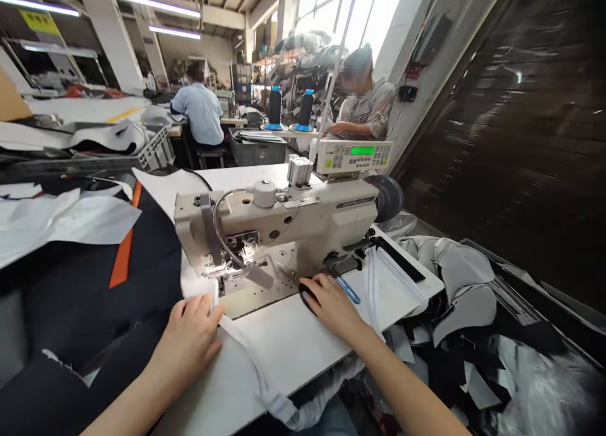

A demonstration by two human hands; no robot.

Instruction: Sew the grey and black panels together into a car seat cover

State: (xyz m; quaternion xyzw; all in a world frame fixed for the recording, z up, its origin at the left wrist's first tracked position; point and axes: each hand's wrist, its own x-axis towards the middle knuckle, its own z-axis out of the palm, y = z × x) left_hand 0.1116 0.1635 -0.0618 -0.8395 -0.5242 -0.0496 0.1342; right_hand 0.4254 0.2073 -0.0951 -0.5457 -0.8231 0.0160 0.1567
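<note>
At the front of the sewing machine, my left hand has its fingers closed on a narrow white fabric strip beside the needle area. The strip runs over the table edge and hangs down towards my lap. My right hand lies on the white table, its fingers curled over the black handle of scissors. Their blades point towards the machine bed, and my fingers hide part of the handle. A blue-handled cutter lies just right of that hand.
Dark fabric with an orange strip covers the left side. More white strip lies on the table's right. Cut pieces are heaped on the right. A control panel and thread cones stand behind; two people sit further back.
</note>
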